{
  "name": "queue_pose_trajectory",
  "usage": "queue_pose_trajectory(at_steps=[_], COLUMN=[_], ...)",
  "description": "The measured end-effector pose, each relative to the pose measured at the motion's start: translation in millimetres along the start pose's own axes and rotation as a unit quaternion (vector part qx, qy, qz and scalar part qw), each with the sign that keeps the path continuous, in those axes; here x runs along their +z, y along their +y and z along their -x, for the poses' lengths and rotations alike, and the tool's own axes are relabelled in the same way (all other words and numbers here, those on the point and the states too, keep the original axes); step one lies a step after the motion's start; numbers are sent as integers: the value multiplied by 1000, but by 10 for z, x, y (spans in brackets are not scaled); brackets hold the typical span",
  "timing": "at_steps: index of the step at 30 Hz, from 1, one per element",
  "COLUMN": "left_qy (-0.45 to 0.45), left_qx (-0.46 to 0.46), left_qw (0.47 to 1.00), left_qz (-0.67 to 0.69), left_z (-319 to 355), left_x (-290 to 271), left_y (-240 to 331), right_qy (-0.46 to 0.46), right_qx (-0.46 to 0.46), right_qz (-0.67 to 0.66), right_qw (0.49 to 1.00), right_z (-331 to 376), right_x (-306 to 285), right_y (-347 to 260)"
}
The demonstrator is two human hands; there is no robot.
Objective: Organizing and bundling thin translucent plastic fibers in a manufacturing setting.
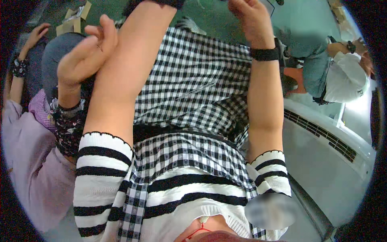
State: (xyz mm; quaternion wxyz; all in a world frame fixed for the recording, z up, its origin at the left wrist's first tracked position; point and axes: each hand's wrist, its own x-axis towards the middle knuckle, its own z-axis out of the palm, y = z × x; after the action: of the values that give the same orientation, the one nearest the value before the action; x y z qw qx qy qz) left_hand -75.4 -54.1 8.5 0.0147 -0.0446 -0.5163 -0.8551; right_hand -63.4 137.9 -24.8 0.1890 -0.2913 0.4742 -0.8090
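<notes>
Overhead, looking down a black-and-white striped top [181, 201] and a black-and-white checked cloth [193, 92] filling the centre of the frame. Left forearm [125, 68] raised from the lower left toward the top edge, the left hand itself cut off there and out of sight. Right hand [249, 20] at the upper centre-right, above a black wristband [264, 53], fingers loosely curled and partly clipped by the top edge; impossible to tell whether closed on anything. Checked cloth below and between both arms, touched by neither hand as far as visible.

At upper left, a co-worker's hand [86, 52], open with fingers together, resting against the raised left forearm; beneath it a dark patterned cuff [68, 129] and a lilac sleeve [32, 161] down the left edge. Further into the upper left corner, a second co-worker's hand [37, 33], a dark bead-like wristband [19, 66] and scraps of cardboard [74, 20] on a green floor. At right, another person in a white cap [346, 78] bent over, just above a white cabinet with a slatted vent [322, 137].
</notes>
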Motion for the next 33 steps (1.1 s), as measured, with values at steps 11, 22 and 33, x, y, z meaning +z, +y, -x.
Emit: queue_pose_trajectory(at_steps=[11,22,33], left_qy=[52,44,120], left_qx=[-7,-25,55], left_qw=[998,998,989], left_qz=[18,-48,-66], left_z=[44,-22,-28], left_x=[16,-291,65], left_y=[139,80,-88], right_qy=[-97,-254,-261], right_qx=[103,85,178], right_qz=[557,642,733], right_qw=[818,718,602], right_z=[550,942,1268], right_x=[648,1003,962], right_y=[-887,-318,49])
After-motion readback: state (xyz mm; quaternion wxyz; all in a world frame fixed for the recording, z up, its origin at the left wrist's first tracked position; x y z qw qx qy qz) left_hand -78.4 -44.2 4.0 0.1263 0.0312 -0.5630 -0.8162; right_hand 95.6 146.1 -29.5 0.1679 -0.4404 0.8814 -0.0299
